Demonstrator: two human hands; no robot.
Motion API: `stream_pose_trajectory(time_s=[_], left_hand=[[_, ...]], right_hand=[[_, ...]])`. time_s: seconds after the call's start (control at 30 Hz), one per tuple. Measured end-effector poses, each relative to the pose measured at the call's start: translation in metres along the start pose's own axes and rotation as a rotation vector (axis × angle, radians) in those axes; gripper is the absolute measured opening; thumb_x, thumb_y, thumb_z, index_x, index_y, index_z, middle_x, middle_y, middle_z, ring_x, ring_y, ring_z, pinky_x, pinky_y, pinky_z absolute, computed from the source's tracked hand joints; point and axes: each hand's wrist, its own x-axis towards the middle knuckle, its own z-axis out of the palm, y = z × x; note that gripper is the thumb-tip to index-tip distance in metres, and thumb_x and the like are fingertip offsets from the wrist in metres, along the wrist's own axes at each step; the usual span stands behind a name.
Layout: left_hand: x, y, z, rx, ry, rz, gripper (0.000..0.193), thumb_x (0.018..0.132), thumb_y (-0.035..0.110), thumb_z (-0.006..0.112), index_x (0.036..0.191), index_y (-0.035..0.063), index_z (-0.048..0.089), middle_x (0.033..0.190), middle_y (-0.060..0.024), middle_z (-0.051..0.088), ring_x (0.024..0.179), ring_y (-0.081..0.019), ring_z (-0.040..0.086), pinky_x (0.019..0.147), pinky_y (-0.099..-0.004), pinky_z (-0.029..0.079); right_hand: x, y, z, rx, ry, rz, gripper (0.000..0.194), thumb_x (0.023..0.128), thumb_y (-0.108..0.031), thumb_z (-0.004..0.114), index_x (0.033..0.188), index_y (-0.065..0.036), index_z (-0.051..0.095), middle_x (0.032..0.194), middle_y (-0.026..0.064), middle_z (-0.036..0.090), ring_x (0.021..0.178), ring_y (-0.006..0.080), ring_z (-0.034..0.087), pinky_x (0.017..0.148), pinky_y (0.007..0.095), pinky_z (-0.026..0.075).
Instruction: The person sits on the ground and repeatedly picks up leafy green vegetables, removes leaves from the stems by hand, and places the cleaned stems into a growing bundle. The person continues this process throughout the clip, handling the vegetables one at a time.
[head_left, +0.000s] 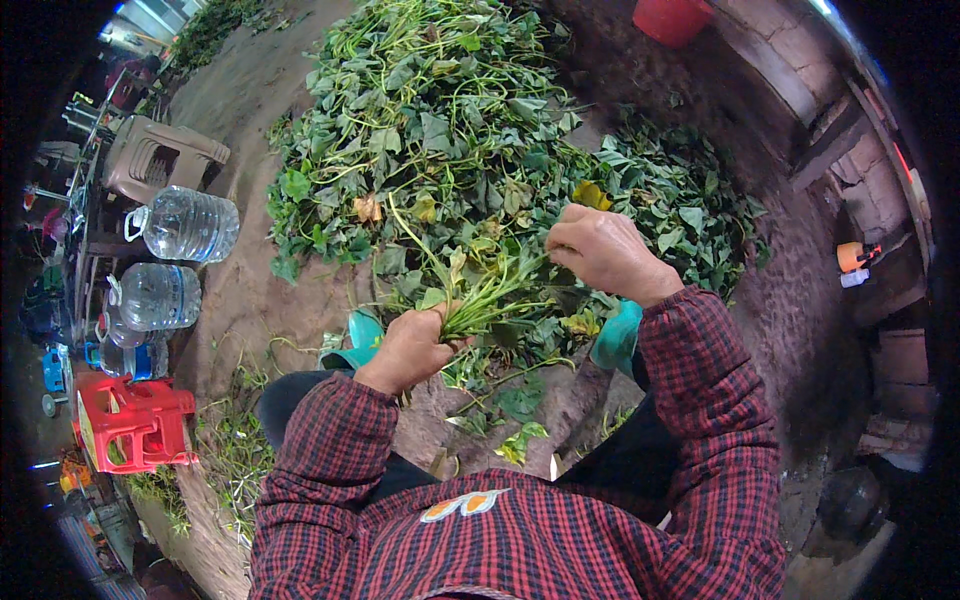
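My left hand (414, 346) is closed around a bundle of green leaf stems (487, 304), which fan out up and to the right. To the right of the bundle, my right hand (600, 247) is raised with its fingers bent together; whether something thin is between the fingertips cannot be made out. Behind both hands rises a large heap of leafy green vines (450, 135), with a yellow leaf (592, 196) just above my right hand. A few loose leaves (521, 401) lie on the ground between my legs.
On the left are clear plastic bottles (191, 225), beige stacked plastic stools (161, 157) and a red plastic stool (135, 424). Thin plant scraps (232, 450) lie near the red stool. A red bucket (671, 19) stands at the top right, near a brick structure (772, 56). Green boots (619, 337) flank the heap's near edge.
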Motion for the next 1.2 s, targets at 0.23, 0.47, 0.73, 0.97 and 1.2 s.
stream_pose_trajectory(time_s=[0.23, 0.47, 0.73, 0.97, 1.2], left_hand=[[0.013, -0.001, 0.004, -0.276, 0.079, 0.069, 0.035, 0.08, 0.02, 0.065, 0.111, 0.0066, 0.057, 0.088, -0.0191, 0.063, 0.082, -0.0364, 0.06, 0.069, -0.0397, 0.047], [0.001, 0.007, -0.002, -0.279, 0.007, -0.018, 0.031, 0.076, -0.005, 0.057, 0.106, 0.0031, 0.059, 0.088, -0.0024, 0.065, 0.077, -0.0079, 0.054, 0.067, -0.0249, 0.046], [-0.001, 0.004, -0.007, -0.316, -0.005, 0.007, 0.034, 0.081, 0.018, 0.066, 0.11, 0.0039, 0.058, 0.089, -0.0177, 0.064, 0.08, -0.029, 0.063, 0.071, -0.0347, 0.048], [0.0, 0.004, -0.004, -0.419, -0.021, -0.009, 0.033, 0.081, 0.018, 0.066, 0.109, 0.0025, 0.058, 0.089, -0.0158, 0.065, 0.079, -0.025, 0.063, 0.072, -0.0334, 0.048], [0.001, 0.014, -0.01, -0.393, -0.018, -0.004, 0.03, 0.081, 0.017, 0.066, 0.106, 0.0023, 0.059, 0.089, -0.0144, 0.065, 0.079, -0.023, 0.062, 0.073, -0.0323, 0.047]], right_hand=[[0.01, -0.017, 0.006, 1.374, 0.248, 0.636, 0.016, 0.076, -0.017, 0.064, 0.083, -0.003, 0.063, 0.077, 0.0008, 0.058, 0.07, 0.0086, 0.051, 0.061, 0.0256, 0.04], [0.002, 0.059, -0.06, 1.168, 0.966, 0.602, 0.019, 0.089, -0.029, 0.058, 0.084, -0.01, 0.061, 0.074, -0.0034, 0.055, 0.067, 0.0071, 0.054, 0.054, 0.0232, 0.044], [-0.01, -0.003, -0.021, 0.445, -0.084, -0.008, 0.017, 0.077, -0.016, 0.066, 0.088, -0.004, 0.063, 0.072, 0.0062, 0.057, 0.07, 0.0174, 0.058, 0.064, 0.0324, 0.046], [0.0, -0.023, 0.002, 0.172, -0.156, -0.101, 0.021, 0.076, -0.02, 0.066, 0.096, -0.012, 0.065, 0.081, 0.0084, 0.059, 0.079, 0.0283, 0.059, 0.067, 0.038, 0.047], [0.0, -0.027, 0.012, 0.124, 0.038, -0.159, 0.012, 0.071, -0.012, 0.065, 0.08, -0.01, 0.057, 0.084, 0.0055, 0.053, 0.083, 0.0273, 0.055, 0.064, 0.0406, 0.045]])
